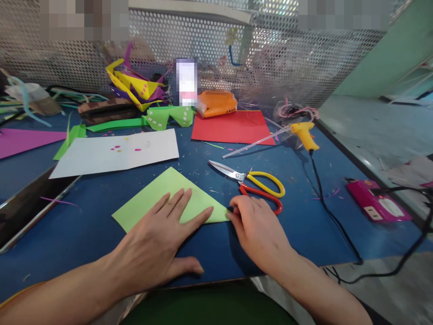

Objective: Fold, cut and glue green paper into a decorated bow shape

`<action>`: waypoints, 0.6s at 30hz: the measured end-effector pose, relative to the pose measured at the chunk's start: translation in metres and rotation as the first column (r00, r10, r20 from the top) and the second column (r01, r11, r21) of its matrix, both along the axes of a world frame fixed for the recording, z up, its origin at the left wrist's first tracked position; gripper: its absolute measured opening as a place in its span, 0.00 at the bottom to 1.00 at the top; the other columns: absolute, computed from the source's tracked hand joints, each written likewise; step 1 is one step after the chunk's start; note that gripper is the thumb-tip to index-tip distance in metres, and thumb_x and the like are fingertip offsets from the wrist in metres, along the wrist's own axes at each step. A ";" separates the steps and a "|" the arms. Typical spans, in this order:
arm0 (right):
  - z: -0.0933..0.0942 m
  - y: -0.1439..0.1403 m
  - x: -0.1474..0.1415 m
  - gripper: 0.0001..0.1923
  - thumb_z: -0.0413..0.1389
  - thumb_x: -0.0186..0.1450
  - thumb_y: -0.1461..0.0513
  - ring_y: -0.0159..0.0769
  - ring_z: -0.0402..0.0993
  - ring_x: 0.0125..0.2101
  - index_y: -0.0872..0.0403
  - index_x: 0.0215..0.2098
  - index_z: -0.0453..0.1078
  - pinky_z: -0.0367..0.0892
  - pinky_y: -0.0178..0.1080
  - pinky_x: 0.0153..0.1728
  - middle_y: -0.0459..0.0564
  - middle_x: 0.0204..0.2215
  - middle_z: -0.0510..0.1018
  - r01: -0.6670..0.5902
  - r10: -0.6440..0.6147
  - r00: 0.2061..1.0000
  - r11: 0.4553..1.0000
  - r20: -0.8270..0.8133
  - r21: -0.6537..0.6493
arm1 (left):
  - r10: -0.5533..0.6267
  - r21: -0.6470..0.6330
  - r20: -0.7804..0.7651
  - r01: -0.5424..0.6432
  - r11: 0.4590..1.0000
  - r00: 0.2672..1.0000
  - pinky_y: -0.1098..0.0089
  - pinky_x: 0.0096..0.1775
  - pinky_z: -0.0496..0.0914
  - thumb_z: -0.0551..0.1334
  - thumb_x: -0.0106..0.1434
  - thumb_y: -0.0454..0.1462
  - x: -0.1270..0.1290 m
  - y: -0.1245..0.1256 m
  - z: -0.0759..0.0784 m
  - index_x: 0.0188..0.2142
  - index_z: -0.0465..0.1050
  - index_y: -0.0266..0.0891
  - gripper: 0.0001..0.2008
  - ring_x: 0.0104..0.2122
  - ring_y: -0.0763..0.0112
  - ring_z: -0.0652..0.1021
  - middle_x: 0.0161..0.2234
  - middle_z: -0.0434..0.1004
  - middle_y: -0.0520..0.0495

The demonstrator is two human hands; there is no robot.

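A big blue table [84,225] fills most of the view, with a wall of metal mesh [287,67] behind it. On the table lies a long white sheet [118,153], and to its right a red sheet [233,128]. A purple sheet [23,140] pokes in from the left edge. Near the front lies a light green paper [162,192], folded into a pointed shape, with its tip pointing right. The left hand [158,243] is open and lies flat on the green paper, fingers spread, pressing it down. The right hand [259,230] is curled at the tip of the green paper, its fingertips touching the corner. Just behind the right hand are scissors [250,180] with one yellow handle and one red handle, blades shut. Farther right is a yellow glue gun [304,133] with a black cord. A pink power strip [377,203] sits near the right edge. At the back are an orange packet [216,103] and a pile of yellow and purple paper shapes [137,85].
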State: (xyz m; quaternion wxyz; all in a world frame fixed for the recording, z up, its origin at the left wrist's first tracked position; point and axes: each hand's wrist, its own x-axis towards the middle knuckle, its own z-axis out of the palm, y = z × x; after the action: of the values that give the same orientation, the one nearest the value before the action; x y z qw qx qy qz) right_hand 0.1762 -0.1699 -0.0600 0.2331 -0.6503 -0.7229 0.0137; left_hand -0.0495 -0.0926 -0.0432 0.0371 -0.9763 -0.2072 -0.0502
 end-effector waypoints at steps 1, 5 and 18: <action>0.001 0.000 0.002 0.04 0.53 0.65 0.67 0.43 0.71 0.30 0.55 0.39 0.66 0.65 0.43 0.31 0.51 0.30 0.76 0.001 -0.001 0.999 1.000 -0.040 -0.017 | 0.002 -0.025 -0.006 -0.002 1.000 1.000 0.42 0.56 0.64 0.54 0.56 0.66 0.000 -0.002 0.000 0.67 0.54 0.47 0.46 0.61 0.37 0.64 0.65 0.58 0.27; 0.004 -0.005 0.018 0.06 0.55 0.65 0.66 0.38 0.74 0.34 0.54 0.41 0.67 0.68 0.39 0.34 0.49 0.32 0.78 0.068 -0.076 0.965 0.997 -0.250 -0.038 | 0.023 -0.072 -0.012 -0.024 0.997 1.000 0.42 0.59 0.60 0.55 0.56 0.65 -0.003 -0.003 -0.004 0.69 0.48 0.49 0.47 0.63 0.38 0.61 0.68 0.51 0.31; 0.005 -0.006 0.022 0.02 0.61 0.63 0.65 0.37 0.71 0.37 0.52 0.34 0.73 0.61 0.42 0.40 0.46 0.33 0.75 -0.032 0.024 0.975 0.999 -0.220 -0.037 | 0.051 -0.080 0.009 -0.050 0.996 0.999 0.43 0.56 0.64 0.56 0.56 0.65 -0.005 -0.002 -0.009 0.69 0.46 0.52 0.47 0.63 0.36 0.61 0.68 0.49 0.31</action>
State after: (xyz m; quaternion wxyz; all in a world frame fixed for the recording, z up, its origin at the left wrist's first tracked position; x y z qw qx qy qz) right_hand 0.1980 -0.1758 -0.0552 0.2980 -0.6391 -0.7015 0.1033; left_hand -0.0541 -0.0942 -0.0521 -0.0018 -0.9712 -0.2338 -0.0461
